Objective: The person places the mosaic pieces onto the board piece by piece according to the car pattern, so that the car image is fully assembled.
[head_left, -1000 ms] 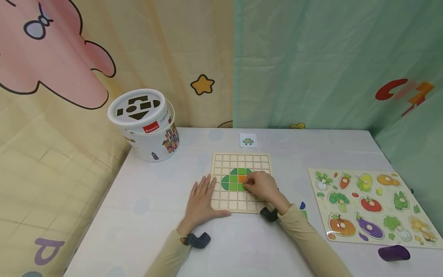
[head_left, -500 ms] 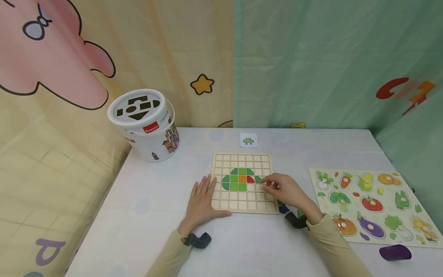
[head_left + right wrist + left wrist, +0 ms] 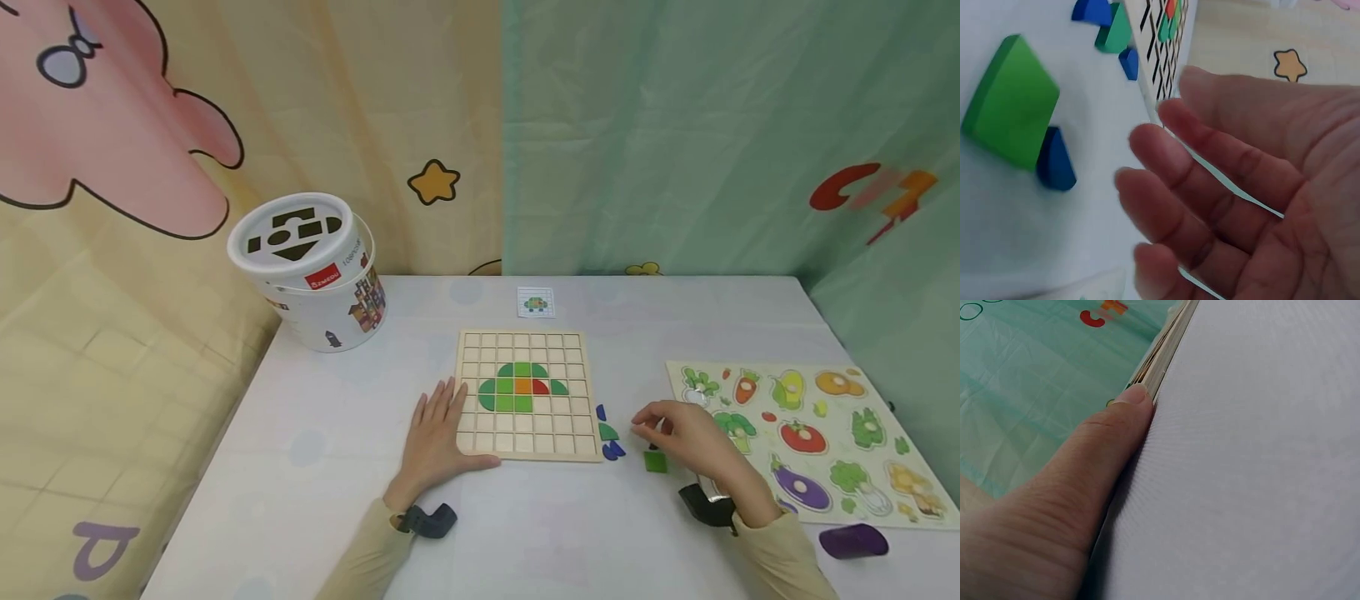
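Note:
A wooden grid board (image 3: 527,443) lies in front of me, bearing green squares (image 3: 504,402), darker green rounded pieces (image 3: 487,395), an orange square (image 3: 522,386) and a red piece (image 3: 539,387). My left hand (image 3: 435,442) rests spread at its left side, the thumb along the front edge. To the right of the board, my right hand (image 3: 690,437) hovers with loosely bent fingers and holds nothing. Near its fingertips lie a loose green square (image 3: 1013,103) and a blue rounded piece (image 3: 1057,160). Blue pieces (image 3: 613,450) and a dark green piece (image 3: 607,432) lie beside the board.
Behind the board is a small pattern card (image 3: 536,302). A white bucket (image 3: 330,308) with a shape-sorter lid stands at the back left. On the right lie a vegetable puzzle board (image 3: 817,442), partly under my right arm, and a purple object (image 3: 853,542).
My right hand has left the grid board and moved right, toward the loose pieces. The red piece and the rightmost dark green piece on the board now show uncovered. My left hand stays put.

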Available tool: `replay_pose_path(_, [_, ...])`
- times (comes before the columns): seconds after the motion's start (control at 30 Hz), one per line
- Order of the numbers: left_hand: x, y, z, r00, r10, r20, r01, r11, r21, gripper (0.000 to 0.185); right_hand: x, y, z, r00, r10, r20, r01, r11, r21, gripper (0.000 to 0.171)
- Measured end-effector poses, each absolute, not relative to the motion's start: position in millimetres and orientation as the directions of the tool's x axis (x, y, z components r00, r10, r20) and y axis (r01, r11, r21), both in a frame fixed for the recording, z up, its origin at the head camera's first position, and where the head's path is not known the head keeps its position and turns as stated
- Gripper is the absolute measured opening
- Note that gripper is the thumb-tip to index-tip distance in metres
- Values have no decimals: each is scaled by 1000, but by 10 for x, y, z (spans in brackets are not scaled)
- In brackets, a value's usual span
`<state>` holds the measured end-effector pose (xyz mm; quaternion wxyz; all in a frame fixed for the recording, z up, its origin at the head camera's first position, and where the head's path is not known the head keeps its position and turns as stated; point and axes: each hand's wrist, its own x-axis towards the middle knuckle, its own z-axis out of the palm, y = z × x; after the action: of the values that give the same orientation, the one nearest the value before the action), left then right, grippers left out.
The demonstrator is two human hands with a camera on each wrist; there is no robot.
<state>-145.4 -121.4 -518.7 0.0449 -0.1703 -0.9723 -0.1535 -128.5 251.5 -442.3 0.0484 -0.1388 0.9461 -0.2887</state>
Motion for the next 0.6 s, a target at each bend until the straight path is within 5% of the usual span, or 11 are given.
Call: replay_pose_path(0.6, [-1446, -1215, -5158, -940, 317, 123, 340, 894, 291, 123, -1123, 2621, -4545, -933, -352, -81, -257, 806, -534, 19])
